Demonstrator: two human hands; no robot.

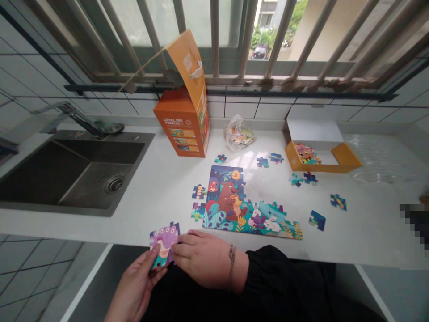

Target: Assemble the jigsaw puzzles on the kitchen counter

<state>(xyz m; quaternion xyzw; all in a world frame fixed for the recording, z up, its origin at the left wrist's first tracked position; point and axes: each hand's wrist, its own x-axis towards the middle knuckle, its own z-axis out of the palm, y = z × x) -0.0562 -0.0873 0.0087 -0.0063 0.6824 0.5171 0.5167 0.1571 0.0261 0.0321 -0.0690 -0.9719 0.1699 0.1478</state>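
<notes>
In front of the counter's edge I hold a small joined section of jigsaw puzzle point(168, 235) showing a purple bird with a fanned tail. My left hand point(140, 276) pinches its lower left, thumb on top. The fingers of my right hand point(204, 256) close on its right side, hiding that edge. On the counter just beyond lies the partly assembled puzzle point(231, 197), an L shape with a brown bear, rabbits and plants. Loose puzzle pieces point(200, 192) lie near its left side. Others, such as a dark blue piece point(317, 220), are scattered to the right and behind.
An orange puzzle box point(182, 129) stands with its lid raised by the barred window. Beside it is a clear bag of pieces point(239, 134). A yellow open box point(321, 167) holds more pieces at the right, next to clear plastic packaging point(375, 156). A sink point(130, 174) is at left.
</notes>
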